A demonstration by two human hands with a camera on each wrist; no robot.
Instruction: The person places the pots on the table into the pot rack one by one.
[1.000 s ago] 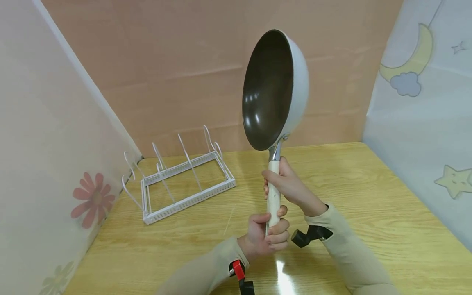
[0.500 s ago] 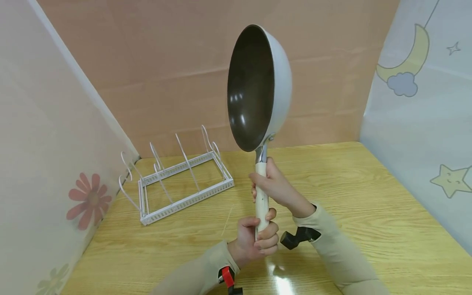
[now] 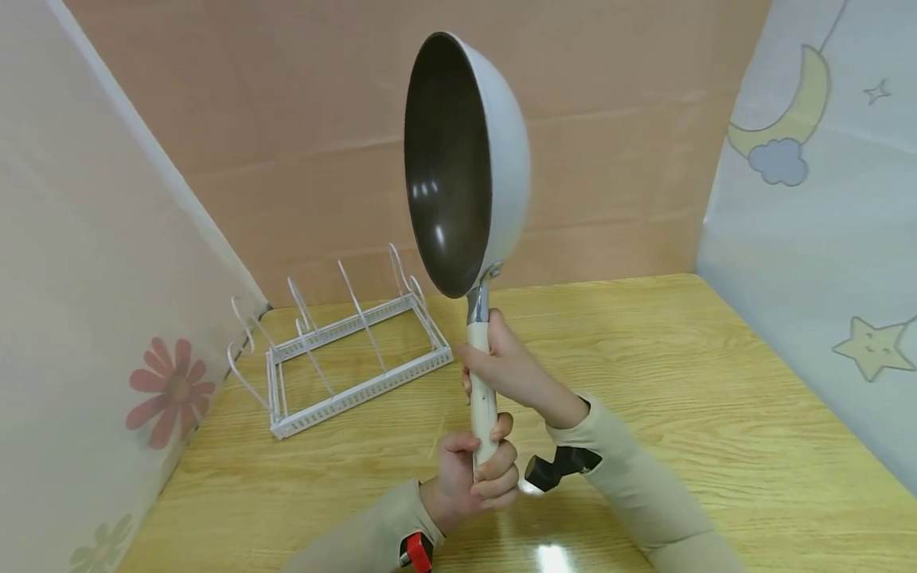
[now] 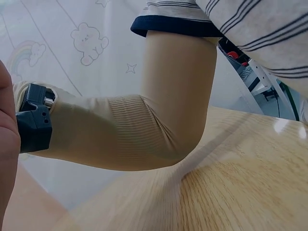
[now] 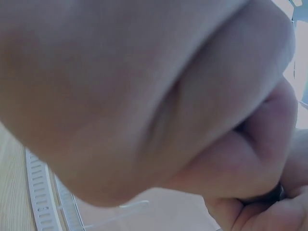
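A wok (image 3: 450, 151) with a dark brown inside and a white outside is held up in the head view, its bowl at the top and its open side turned left. Both hands grip its cream handle (image 3: 483, 406). My left hand (image 3: 473, 476) wraps the lower end. Above it, my right hand (image 3: 517, 368) closes round the part just under the metal neck (image 3: 478, 305). In the right wrist view a hand (image 5: 159, 106) fills most of the picture and hides the handle. The left wrist view catches mainly a sleeved arm (image 4: 120, 132) with a black wrist mount.
A white wire rack (image 3: 365, 388) with several upright loops stands on the wooden table (image 3: 645, 358), left of the wok. Behind is a pinkish-brown backdrop (image 3: 609, 199). Printed side walls, with a flower (image 3: 172, 390) and a star (image 3: 872, 348), rise left and right.
The wok and both hands have moved left in the head view, closer to the rack, and the bowl has risen slightly. Both hands keep their hold on the handle.
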